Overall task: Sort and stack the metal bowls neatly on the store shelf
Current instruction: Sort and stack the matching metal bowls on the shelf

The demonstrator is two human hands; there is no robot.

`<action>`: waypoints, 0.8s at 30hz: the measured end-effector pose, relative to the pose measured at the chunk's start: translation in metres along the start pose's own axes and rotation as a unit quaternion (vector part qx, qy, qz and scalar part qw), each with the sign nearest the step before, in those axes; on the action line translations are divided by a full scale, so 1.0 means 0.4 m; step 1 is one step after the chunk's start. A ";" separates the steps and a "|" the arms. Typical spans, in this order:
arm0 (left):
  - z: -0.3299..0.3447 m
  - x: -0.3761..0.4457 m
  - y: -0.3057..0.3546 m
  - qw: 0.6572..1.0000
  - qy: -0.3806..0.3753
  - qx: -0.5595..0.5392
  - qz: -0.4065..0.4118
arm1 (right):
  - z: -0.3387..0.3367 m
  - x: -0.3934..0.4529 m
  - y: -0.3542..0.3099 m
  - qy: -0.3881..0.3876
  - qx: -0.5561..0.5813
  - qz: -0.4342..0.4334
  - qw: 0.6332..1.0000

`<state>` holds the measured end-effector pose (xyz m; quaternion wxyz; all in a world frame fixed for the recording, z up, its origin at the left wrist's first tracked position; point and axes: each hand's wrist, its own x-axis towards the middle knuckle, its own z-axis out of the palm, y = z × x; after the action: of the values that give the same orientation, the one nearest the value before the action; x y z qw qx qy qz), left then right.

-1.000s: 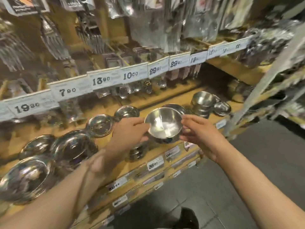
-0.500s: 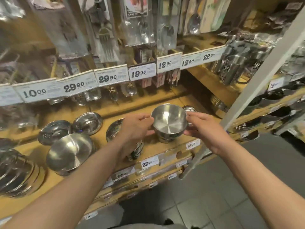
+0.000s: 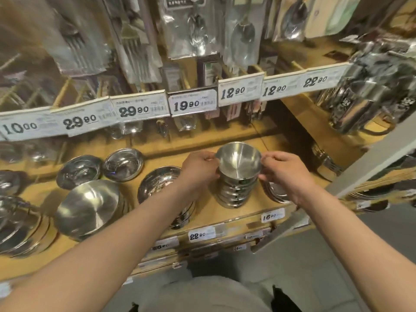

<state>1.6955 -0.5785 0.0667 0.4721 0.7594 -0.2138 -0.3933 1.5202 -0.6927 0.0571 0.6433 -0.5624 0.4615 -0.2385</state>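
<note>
A small steel bowl (image 3: 238, 159) sits on top of a stack of like bowls (image 3: 235, 192) on the wooden shelf (image 3: 225, 213). My left hand (image 3: 198, 170) pinches its left rim and my right hand (image 3: 286, 171) pinches its right rim. Left of the stack stands a pile of wider shiny bowls (image 3: 157, 185), partly hidden by my left forearm. A large brushed bowl (image 3: 89, 209) leans on its side further left. Two shallow bowls (image 3: 78, 171) (image 3: 122, 164) lie behind it.
Flat steel plates (image 3: 275, 192) lie right of the stack under my right wrist. More stacked bowls (image 3: 20, 224) fill the shelf's left end. Price tags (image 3: 192, 104) line the upper shelf edge, with packaged cutlery (image 3: 191, 25) hanging above. A white upright post (image 3: 369, 167) stands at right.
The view has shifted right along the shelf. The small bowl, carried in both hands, has come down onto the stack of like bowls.
</note>
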 end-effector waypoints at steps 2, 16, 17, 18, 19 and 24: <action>0.013 0.008 -0.002 1.000 0.026 0.012 0.010 | -0.007 0.022 0.003 -0.010 -0.007 -0.007 1.000; 0.057 0.006 -0.024 0.993 0.114 0.009 -0.004 | -0.025 0.073 0.032 -0.086 -0.040 -0.020 0.995; 0.061 0.007 -0.025 0.993 0.117 0.012 -0.002 | -0.029 0.075 0.031 -0.087 -0.039 -0.023 0.995; 0.064 0.008 -0.025 0.993 0.119 0.018 0.001 | -0.032 0.076 0.030 -0.088 -0.037 -0.023 0.995; 0.067 0.009 -0.026 0.993 0.120 0.023 0.002 | -0.033 0.078 0.030 -0.089 -0.036 -0.022 0.995; 0.070 0.023 -0.032 0.992 0.127 0.016 -0.009 | -0.029 0.088 0.045 -0.074 -0.066 -0.024 0.995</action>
<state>1.6783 -0.5943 0.0448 0.4794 0.8126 -0.1515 -0.2948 1.5227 -0.7232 0.0293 0.6312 -0.6309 0.4135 -0.1805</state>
